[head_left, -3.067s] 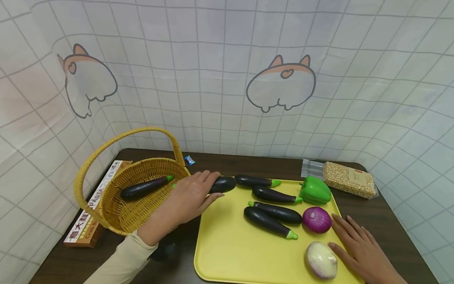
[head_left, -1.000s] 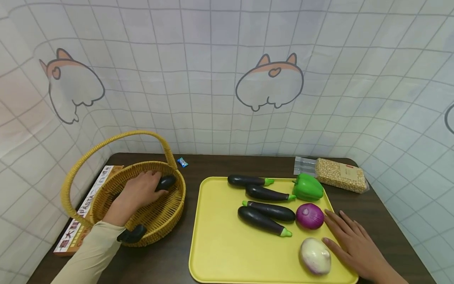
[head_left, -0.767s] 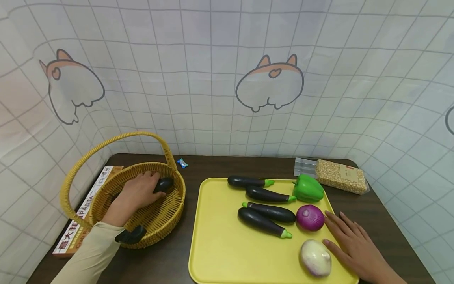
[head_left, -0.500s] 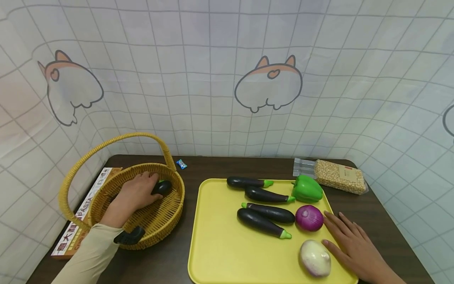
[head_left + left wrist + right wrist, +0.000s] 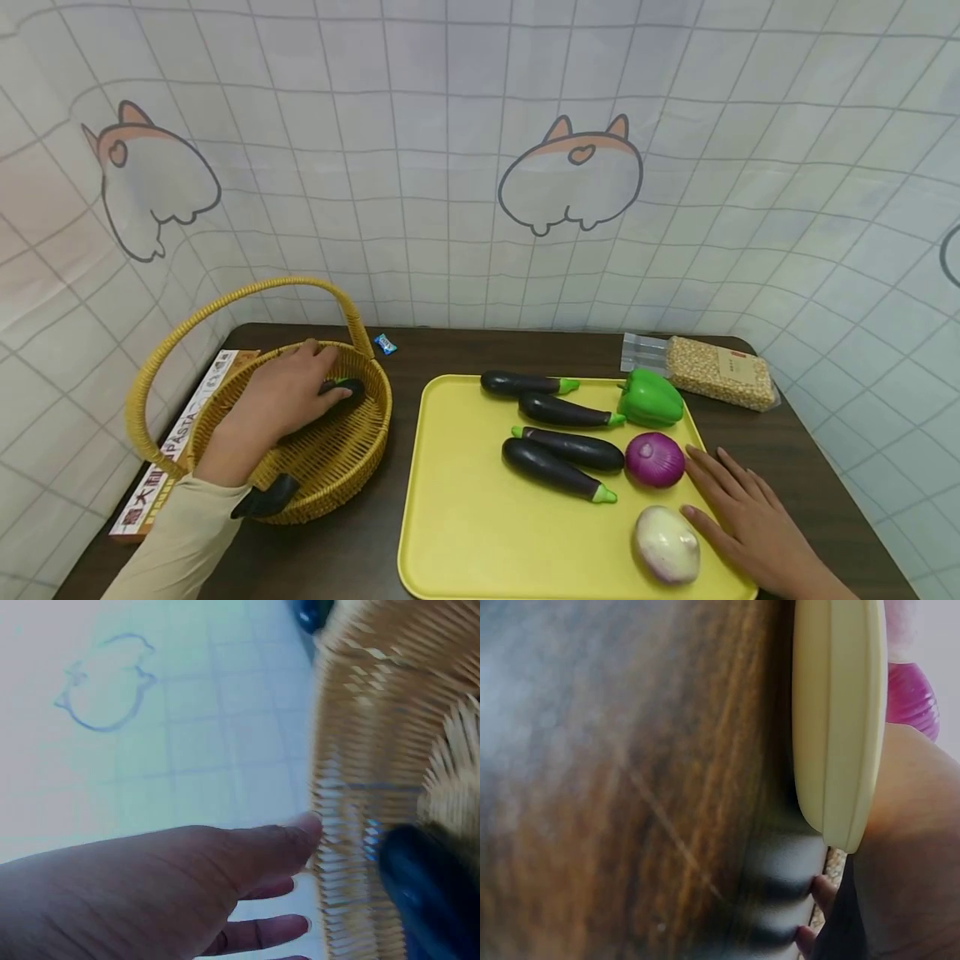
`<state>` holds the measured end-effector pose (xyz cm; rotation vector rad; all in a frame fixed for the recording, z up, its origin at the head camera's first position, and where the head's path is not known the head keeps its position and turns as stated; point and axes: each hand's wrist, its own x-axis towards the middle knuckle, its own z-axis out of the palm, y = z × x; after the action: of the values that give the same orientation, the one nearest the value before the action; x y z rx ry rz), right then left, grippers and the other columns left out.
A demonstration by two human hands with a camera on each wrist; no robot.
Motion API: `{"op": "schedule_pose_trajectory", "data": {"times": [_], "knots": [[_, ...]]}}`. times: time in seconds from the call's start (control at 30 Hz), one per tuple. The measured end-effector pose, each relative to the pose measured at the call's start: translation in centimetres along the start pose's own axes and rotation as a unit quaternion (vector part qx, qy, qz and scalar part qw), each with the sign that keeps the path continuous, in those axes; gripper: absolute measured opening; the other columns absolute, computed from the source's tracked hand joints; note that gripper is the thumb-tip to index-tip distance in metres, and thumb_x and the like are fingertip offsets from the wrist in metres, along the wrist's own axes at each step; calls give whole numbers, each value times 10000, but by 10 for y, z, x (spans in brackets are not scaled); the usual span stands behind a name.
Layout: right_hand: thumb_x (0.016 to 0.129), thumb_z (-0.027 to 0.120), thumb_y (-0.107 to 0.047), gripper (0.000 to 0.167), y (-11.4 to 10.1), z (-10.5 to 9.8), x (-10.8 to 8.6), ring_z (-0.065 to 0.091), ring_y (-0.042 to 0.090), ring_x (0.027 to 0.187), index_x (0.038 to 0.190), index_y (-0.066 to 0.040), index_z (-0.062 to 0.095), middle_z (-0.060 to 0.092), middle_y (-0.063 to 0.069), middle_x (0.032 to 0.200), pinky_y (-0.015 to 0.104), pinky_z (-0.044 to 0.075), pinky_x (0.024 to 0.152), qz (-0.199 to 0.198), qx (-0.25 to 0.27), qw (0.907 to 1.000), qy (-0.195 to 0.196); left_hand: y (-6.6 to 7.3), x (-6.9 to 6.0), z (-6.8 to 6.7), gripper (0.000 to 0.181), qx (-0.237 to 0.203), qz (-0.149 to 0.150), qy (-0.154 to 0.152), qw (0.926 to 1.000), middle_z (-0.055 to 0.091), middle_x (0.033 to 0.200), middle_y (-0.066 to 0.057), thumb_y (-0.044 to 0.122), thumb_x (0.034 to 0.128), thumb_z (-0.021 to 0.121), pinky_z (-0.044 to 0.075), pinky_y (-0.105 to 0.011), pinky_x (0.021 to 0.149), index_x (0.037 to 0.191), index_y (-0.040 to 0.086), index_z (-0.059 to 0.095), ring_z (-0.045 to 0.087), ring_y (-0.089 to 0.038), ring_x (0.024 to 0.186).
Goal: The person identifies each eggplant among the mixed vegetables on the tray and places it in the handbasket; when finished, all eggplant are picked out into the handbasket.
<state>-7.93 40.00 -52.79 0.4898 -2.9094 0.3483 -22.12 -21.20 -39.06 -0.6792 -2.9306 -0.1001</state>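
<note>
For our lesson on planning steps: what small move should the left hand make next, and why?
Probably lift the left hand clear of the wicker basket: it looks relaxed, apparently gripping nothing; an eggplant lies inside, and four more eggplants lie on the yellow tray.

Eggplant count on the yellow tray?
4: first eggplant at the back of the tray; second eggplant just in front, stem by the green pepper; third eggplant by the purple onion; fourth eggplant alongside the third. Basket not counted; the left hand hides part of it.
</note>
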Motion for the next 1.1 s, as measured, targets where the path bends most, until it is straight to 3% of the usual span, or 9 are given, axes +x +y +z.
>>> {"op": "schedule_pose_trajectory", "data": {"times": [0.13, 0.27, 0.43, 0.63, 0.73, 0.93, 1.1], "knots": [[1062, 642, -401, 702, -1, -1, 1, 228, 396, 1554, 1674, -229, 346, 373, 60, 1668, 542, 12, 1250, -37, -23, 10000, 35, 17, -1, -9, 547, 123, 353, 434, 9984, 626, 1138, -254, 364, 955, 819, 530, -574, 851, 1276, -45, 647, 623, -449, 985], [1062, 642, -402, 702, -1, -2, 1, 218, 392, 1559, 1675, -231, 345, 368, 59, 1671, 554, 10, 1247, -47, 4, 10000, 28, 35, 0, -10, 513, 111, 665, 773, 9947, 605, 1084, -205, 354, 954, 823, 522, -524, 818, 1259, -20, 649, 582, -396, 925], [1059, 649, -397, 705, -1, -2, 0, 219, 391, 1559, 1674, -228, 347, 371, 57, 1669, 547, 13, 1249, -77, -13, 10000, 58, 59, 5, -2, 468, -20, 1100, 1113, 9877, 594, 1056, -146, 351, 939, 841, 517, -471, 776, 1229, 33, 657, 550, -327, 870], [1060, 647, -396, 702, -1, -1, 0, 216, 380, 1562, 1674, -233, 348, 371, 53, 1671, 549, 12, 1248, -62, -4, 10000, 66, 85, 11, 15, 443, -217, 1639, 1585, 9734, 573, 1014, -93, 377, 909, 866, 484, -426, 730, 1156, 62, 676, 517, -287, 830], [1062, 644, -395, 699, -1, -1, 0, 220, 383, 1561, 1673, -232, 348, 374, 58, 1668, 562, 24, 1246, -64, 3, 10000, 57, 97, 13, 25, 444, -347, 1742, 1557, 9717, 571, 1023, -83, 394, 914, 859, 480, -414, 725, 1156, 67, 680, 525, -281, 853], [1063, 643, -392, 696, -3, 0, 0, 230, 398, 1554, 1673, -226, 351, 382, 75, 1661, 580, 31, 1242, -55, 25, 10000, 52, 120, 13, 42, 439, -627, 1754, 1173, 9755, 562, 1083, -79, 418, 940, 827, 493, -420, 761, 1193, 92, 677, 530, -278, 897], [1065, 639, -394, 695, -3, 0, 0, 232, 408, 1551, 1673, -224, 349, 384, 87, 1658, 589, 29, 1240, -12, 37, 10000, 43, 137, 13, 55, 436, -874, 1968, 1097, 9704, 559, 1086, -55, 423, 948, 816, 515, -420, 774, 1216, 113, 668, 552, -260, 900]]}}
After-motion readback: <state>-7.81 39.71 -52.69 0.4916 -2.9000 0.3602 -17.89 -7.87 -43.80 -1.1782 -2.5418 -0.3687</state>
